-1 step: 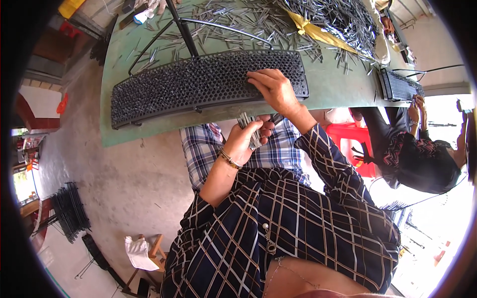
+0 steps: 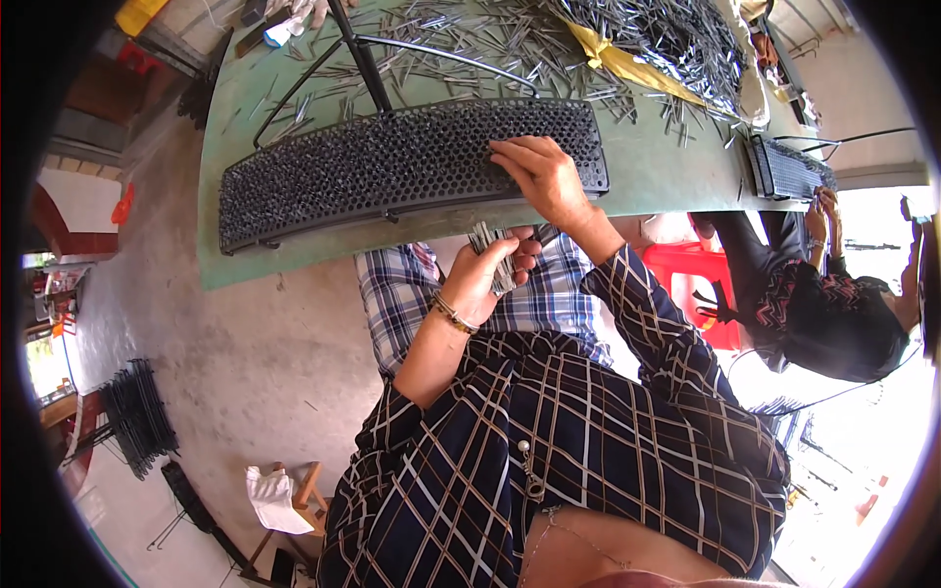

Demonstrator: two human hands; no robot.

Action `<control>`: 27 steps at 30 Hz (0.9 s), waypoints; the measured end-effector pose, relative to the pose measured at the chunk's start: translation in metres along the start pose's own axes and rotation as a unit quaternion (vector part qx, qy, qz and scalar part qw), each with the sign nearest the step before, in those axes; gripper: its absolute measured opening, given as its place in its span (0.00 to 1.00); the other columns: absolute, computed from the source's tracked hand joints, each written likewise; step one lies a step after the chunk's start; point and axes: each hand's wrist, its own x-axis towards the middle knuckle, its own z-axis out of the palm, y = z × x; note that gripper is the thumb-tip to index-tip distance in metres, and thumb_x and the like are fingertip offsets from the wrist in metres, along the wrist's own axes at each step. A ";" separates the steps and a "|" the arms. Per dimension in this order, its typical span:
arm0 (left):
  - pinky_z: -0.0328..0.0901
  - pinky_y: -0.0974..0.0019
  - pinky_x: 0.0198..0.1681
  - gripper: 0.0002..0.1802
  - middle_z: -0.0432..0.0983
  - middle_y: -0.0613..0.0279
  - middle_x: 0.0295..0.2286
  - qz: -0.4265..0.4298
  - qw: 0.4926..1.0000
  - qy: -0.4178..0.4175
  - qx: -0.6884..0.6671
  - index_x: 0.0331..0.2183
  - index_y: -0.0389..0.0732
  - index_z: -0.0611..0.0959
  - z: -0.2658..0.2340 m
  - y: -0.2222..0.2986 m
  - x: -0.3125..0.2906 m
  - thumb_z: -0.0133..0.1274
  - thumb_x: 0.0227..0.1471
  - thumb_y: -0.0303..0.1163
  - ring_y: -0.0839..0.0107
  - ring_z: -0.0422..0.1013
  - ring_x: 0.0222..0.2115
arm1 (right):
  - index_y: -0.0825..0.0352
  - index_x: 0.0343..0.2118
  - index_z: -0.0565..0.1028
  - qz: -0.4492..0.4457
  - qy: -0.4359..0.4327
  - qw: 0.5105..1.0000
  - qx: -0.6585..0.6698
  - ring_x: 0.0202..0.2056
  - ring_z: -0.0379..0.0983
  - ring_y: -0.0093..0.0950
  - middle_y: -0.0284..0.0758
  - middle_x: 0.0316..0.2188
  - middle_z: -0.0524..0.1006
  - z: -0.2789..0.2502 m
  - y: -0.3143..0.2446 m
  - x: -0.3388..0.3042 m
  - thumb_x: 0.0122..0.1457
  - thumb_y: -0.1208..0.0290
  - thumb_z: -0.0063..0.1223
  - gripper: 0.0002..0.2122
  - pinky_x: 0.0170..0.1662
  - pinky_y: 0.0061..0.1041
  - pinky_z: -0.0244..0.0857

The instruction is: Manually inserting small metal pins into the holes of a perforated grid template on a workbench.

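My left hand (image 2: 476, 282) is closed round a bundle of thin grey strips (image 2: 482, 238), just below the near edge of the table, over my lap. On the table lies a long, curved black plate (image 2: 421, 167) full of small round holes. Its left part is densely filled with short dark pieces; open holes show toward its right. My right hand (image 2: 551, 184) is over that right part, thumb and fingers pinched together at the holes. Whatever the fingertips hold is too small or hidden to make out.
Loose strips (image 2: 431, 49) are scattered over the green table (image 2: 245, 269), with a large heap (image 2: 676, 44) at the far right. Black rods (image 2: 371, 73) rise behind the plate. A co-worker (image 2: 823, 304) handles a similar plate (image 2: 784, 169) at right, near a red stool (image 2: 691, 269).
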 end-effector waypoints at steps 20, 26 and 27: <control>0.65 0.74 0.25 0.15 0.76 0.58 0.30 0.005 1.000 -0.011 0.007 0.41 0.32 0.76 -0.002 -0.004 0.002 0.46 0.54 0.30 0.76 0.69 0.26 | 0.67 0.38 0.76 -0.043 -0.105 0.993 -0.024 0.35 0.71 0.33 0.36 0.33 0.74 -0.008 -0.001 0.010 0.52 0.73 0.52 0.10 0.39 0.31 0.62; 0.64 0.76 0.24 0.14 0.76 0.57 0.30 0.006 1.000 -0.017 0.002 0.41 0.31 0.76 -0.001 -0.004 0.003 0.47 0.53 0.29 0.77 0.68 0.24 | 0.66 0.39 0.76 -0.031 -0.101 0.994 -0.014 0.37 0.71 0.33 0.37 0.34 0.75 -0.006 0.003 0.007 0.53 0.72 0.51 0.10 0.40 0.31 0.63; 0.64 0.76 0.24 0.14 0.75 0.56 0.30 0.007 1.000 -0.019 -0.004 0.41 0.31 0.76 -0.002 -0.006 0.004 0.47 0.53 0.28 0.77 0.68 0.24 | 0.66 0.39 0.76 -0.030 -0.101 0.994 -0.015 0.37 0.71 0.33 0.37 0.34 0.75 -0.005 0.005 0.005 0.53 0.72 0.51 0.10 0.40 0.31 0.63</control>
